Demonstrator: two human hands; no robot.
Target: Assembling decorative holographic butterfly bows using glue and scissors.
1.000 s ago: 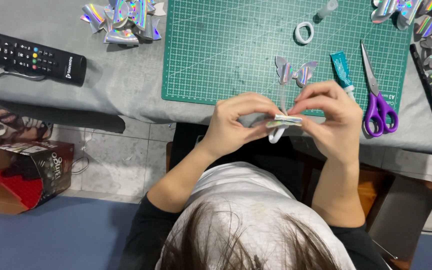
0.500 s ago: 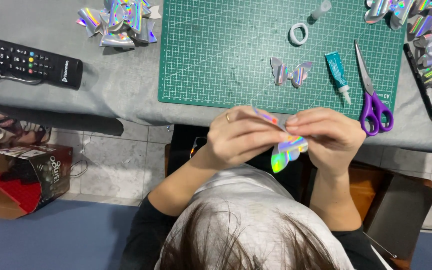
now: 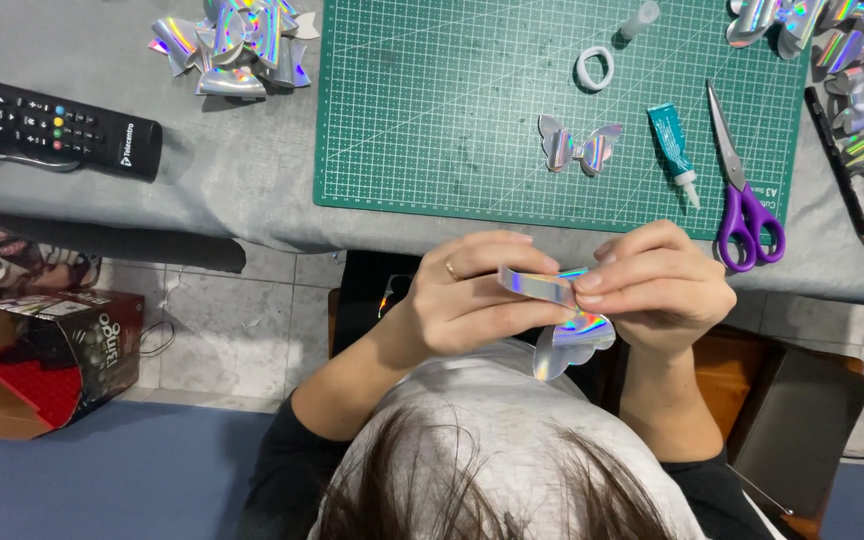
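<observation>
Centre of the frame, below the desk [image 3: 252, 190] edge: my left hand [image 3: 472, 300] and right hand [image 3: 657, 285] are closed together on a holographic strip [image 3: 537, 286], pinched flat between thumb and fingertips, with a holographic bow piece [image 3: 567, 345] hanging just beneath them. Half a second ago the bow piece faced up with its coloured lobes showing; now the strip lies across the top, so the wrapping of the middle appears under way. On the green cutting mat [image 3: 432, 110] above rest a finished small bow [image 3: 580, 146], a glue tube [image 3: 674, 140] and purple scissors [image 3: 747, 190], all untouched.
</observation>
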